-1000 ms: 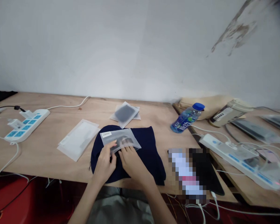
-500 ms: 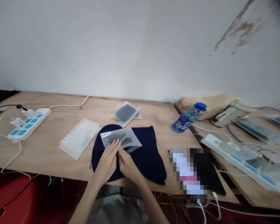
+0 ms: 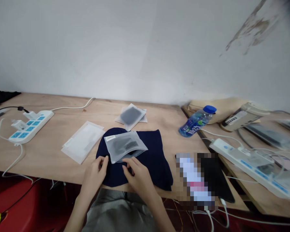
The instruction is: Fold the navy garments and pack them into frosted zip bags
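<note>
Folded navy-blue cloth lies at the table's front edge, rounded at its left end. On it rests a frosted zip pouch with a white label and something dark inside. The pouch's mouth, facing me, gapes at the right. My left hand is beside the pouch's lower left corner, over the cloth's edge, fingers curled with a gap between thumb and forefinger. Just below the pouch's mouth is my right hand, thumb and forefinger apart; whether a fingertip touches the pouch I cannot tell. Neither hand visibly holds anything.
Flat frosted pouches lie left of the cloth; filled ones are behind it. Power strips with cables flank the work area. On the right are a blue-capped bottle, a coffee cup and a blurred-out phone.
Both hands have drawn back from the pouch and moved apart, the left one leftward, the right one rightward. The pouch's mouth and lower left corner now show. The pouch has hardly moved.
</note>
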`<state>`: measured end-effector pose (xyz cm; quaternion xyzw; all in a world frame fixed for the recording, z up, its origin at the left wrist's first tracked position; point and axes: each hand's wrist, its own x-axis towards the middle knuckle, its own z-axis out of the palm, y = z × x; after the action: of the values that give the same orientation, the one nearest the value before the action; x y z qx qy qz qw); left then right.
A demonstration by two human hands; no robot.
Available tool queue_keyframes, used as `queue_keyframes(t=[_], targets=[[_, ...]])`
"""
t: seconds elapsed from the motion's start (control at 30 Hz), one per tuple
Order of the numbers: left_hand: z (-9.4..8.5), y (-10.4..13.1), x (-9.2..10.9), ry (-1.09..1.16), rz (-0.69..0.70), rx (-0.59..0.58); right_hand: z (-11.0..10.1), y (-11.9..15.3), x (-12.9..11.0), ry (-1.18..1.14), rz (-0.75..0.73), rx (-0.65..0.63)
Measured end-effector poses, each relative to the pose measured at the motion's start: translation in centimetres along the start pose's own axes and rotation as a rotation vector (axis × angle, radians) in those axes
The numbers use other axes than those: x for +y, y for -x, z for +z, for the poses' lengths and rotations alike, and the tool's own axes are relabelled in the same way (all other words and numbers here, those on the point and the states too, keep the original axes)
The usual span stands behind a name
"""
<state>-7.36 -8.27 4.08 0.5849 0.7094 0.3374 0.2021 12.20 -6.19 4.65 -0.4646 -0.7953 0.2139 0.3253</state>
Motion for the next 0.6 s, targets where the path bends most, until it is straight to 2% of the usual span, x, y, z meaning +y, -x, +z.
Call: queue_keyframes(t=[0.1,0.23,0.4,0.6], targets=[[1.0,0.0,0.1,0.127,-0.068,-0.081,2.4,-0.5,-0.6,0.121,-0.120,-0.037],[2.0,-0.1,0.0,0.245,-0.102,-0.043,4.2,-0.9,-0.5,0.246,-0.200,-0.043],[1.8,-0.2,-0.2,0.228,-0.112,-0.068,4.4,-1.0,-0.3,0.304,-0.257,-0.033],[1.7,-0.2,0.5,0.133,-0.060,-0.105,4.4,-1.2,-0.4,0.320,-0.252,0.007]])
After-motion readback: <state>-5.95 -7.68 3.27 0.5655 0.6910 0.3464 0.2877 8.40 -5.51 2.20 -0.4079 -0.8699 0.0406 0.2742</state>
